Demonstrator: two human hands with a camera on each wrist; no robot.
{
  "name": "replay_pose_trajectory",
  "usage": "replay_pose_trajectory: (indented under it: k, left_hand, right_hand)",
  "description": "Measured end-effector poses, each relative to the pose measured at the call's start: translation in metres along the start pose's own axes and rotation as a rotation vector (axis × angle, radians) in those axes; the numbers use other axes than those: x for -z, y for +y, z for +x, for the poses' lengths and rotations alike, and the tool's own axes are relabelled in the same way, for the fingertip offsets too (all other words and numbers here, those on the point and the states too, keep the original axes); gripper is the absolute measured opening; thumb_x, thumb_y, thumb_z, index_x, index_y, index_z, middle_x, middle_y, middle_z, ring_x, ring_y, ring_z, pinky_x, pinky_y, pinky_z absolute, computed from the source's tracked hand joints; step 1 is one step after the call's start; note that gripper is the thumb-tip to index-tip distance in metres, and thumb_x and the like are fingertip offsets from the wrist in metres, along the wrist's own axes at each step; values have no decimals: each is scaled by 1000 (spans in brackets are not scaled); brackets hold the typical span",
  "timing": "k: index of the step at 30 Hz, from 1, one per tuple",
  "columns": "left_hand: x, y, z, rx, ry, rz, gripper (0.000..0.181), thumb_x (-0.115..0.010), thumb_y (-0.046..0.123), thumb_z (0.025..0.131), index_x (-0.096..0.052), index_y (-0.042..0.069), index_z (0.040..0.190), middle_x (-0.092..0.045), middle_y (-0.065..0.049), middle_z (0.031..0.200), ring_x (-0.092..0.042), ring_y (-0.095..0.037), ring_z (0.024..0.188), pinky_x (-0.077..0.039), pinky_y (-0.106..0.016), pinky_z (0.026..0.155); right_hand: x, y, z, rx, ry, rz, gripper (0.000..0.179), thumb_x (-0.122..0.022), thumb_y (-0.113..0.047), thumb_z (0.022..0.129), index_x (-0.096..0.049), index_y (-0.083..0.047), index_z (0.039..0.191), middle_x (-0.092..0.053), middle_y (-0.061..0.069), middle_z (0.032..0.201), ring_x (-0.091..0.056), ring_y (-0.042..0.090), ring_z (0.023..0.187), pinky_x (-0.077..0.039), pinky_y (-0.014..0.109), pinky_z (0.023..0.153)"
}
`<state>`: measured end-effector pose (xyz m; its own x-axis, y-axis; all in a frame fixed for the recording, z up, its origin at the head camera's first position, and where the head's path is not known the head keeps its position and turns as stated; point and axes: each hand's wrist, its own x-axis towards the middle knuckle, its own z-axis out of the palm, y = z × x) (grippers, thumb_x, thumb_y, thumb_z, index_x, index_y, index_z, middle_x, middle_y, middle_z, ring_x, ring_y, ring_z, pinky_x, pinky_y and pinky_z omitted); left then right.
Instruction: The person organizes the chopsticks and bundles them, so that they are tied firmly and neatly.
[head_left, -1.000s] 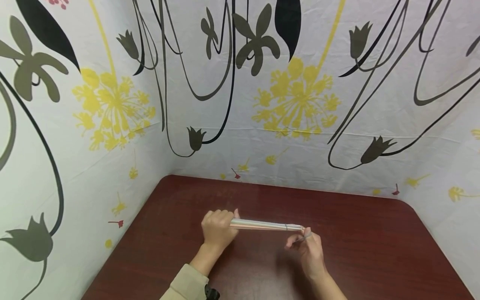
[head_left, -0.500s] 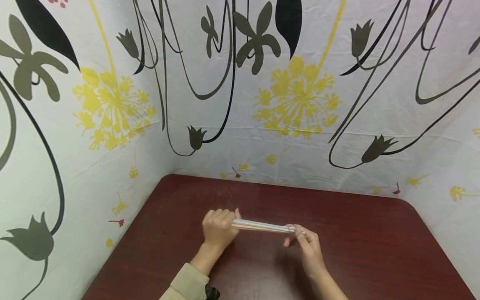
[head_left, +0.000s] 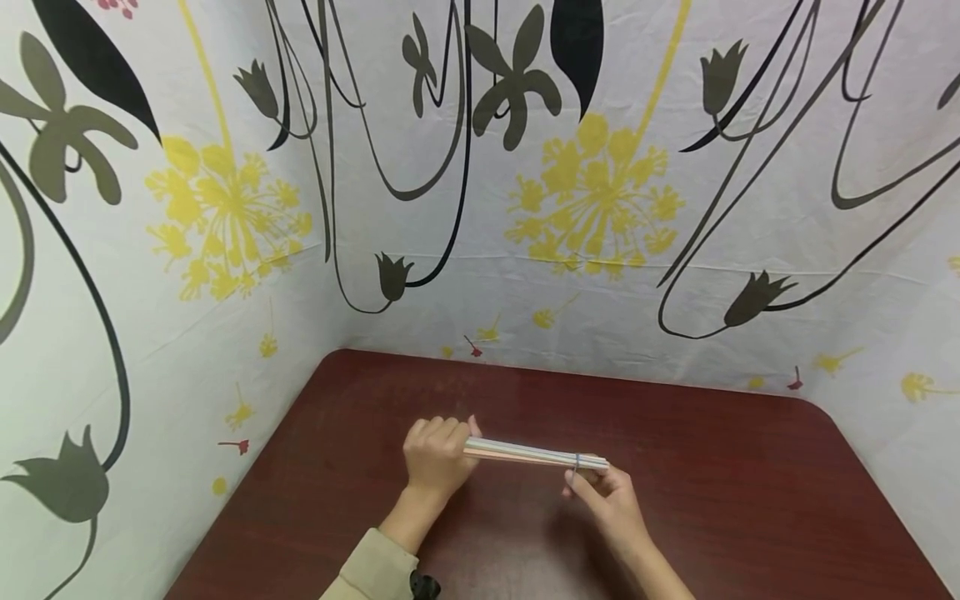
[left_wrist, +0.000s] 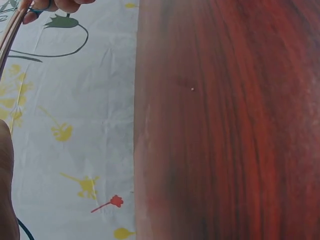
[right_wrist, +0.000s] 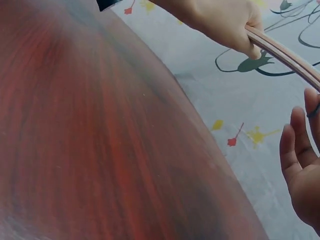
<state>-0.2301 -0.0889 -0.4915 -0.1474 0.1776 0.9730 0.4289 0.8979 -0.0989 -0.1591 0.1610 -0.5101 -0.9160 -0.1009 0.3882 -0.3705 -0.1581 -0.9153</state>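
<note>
In the head view, a bundle of long thin pale sticks (head_left: 517, 452) is held up over the table, nearly level. My left hand (head_left: 437, 454) grips its left end in a fist, thumb up. A thin blue-grey rubber band (head_left: 577, 461) crosses the bundle close to its right end. My right hand (head_left: 611, 496) is at that end, with thumb and fingers hooking the band just below the sticks. In the right wrist view, the dark blue band (right_wrist: 314, 111) shows against the fingers of the right hand. The left wrist view catches the bundle (left_wrist: 11, 37) at its upper left edge.
A dark red-brown wooden table (head_left: 375, 392) with rounded corners lies below both hands. White cloth walls (head_left: 420, 225) printed with flowers stand along its back and sides. The left arm wears a beige sleeve (head_left: 375, 567) and a black strap (head_left: 424, 586).
My right hand has moved from beyond the bundle's tip to just beneath its end. The band, earlier stretched on the fingers, now shows across the sticks. The left hand has kept its grip.
</note>
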Motion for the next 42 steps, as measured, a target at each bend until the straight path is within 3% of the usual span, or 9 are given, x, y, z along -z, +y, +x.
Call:
replay_pose_trajectory:
  k: [9, 13, 18, 21, 26, 30, 36, 39, 42]
  left_hand:
    - [3, 0, 2, 27, 5, -4, 41, -58, 16, 86, -39, 16, 50, -38, 5, 45, -33, -14, 38, -28, -28, 41]
    - [5, 0, 6, 41, 13, -6, 41, -57, 16, 87, -40, 15, 50, -39, 4, 45, -34, -15, 38, -29, -29, 41]
    - [5, 1, 9, 41, -10, -2, 38, -60, 14, 83, -41, 15, 50, -40, 4, 45, -36, -15, 38, -30, -30, 42]
    - [5, 0, 8, 63, -34, 11, 35, -63, 14, 79, -43, 14, 50, -41, 3, 45, -36, -15, 38, -29, -30, 41]
    - [6, 0, 7, 119, -136, 42, 34, -60, 17, 81, -47, 15, 49, -42, 2, 44, -35, -15, 37, -30, -29, 41]
    - [6, 1, 6, 155, -202, 40, 34, -63, 17, 77, -45, 15, 48, -40, 3, 43, -35, -14, 36, -28, -27, 41]
    - [5, 3, 3, 166, -204, 31, 35, -61, 18, 79, -46, 15, 48, -41, 3, 43, -35, -14, 36, -27, -27, 41]
    - [5, 3, 2, 146, -169, 29, 34, -60, 18, 79, -47, 15, 47, -43, 3, 43, -35, -14, 36, -28, -27, 40]
    - [4, 3, 3, 133, -128, 24, 33, -60, 18, 78, -49, 15, 47, -45, 3, 43, -37, -14, 37, -30, -27, 40]
  right_hand:
    - [-11, 3, -3, -11, 277, 256, 31, -56, 19, 91, -62, -9, 105, -73, 1, 77, -67, 9, 63, -51, 18, 53]
    - [-13, 0, -5, -23, 279, 70, 19, -61, 17, 89, -58, 1, 99, -73, 2, 75, -65, 8, 57, -52, 21, 48]
    - [-14, 1, -10, -2, 134, -223, 7, -65, 10, 90, -69, 5, 91, -72, 2, 69, -46, -3, 39, -38, 18, 33]
    - [-15, 7, -9, 158, 39, -324, 14, -68, 12, 87, -73, -1, 91, -72, 3, 69, -51, -4, 43, -36, 15, 36]
    - [-17, 16, -3, 695, -31, -567, 13, -73, -3, 88, -76, 2, 100, -75, 9, 82, -68, 8, 63, -52, 14, 59]
    - [-22, 19, -5, 861, 11, -662, 45, -63, -24, 98, -62, 10, 128, -74, 13, 88, -64, 7, 62, -52, 13, 61]
    - [-37, 27, -25, 605, 139, -469, 74, -60, -12, 100, -16, 11, 154, -71, 22, 95, -59, 5, 50, -49, 16, 50]
    - [-51, 20, -34, 260, 284, -279, 75, -61, 4, 96, -16, 5, 157, -73, 15, 98, -62, 12, 51, -52, 21, 51]
    - [-60, 11, -34, 26, 398, -95, 65, -56, 12, 95, -28, 5, 154, -75, 7, 94, -62, 14, 49, -54, 24, 53]
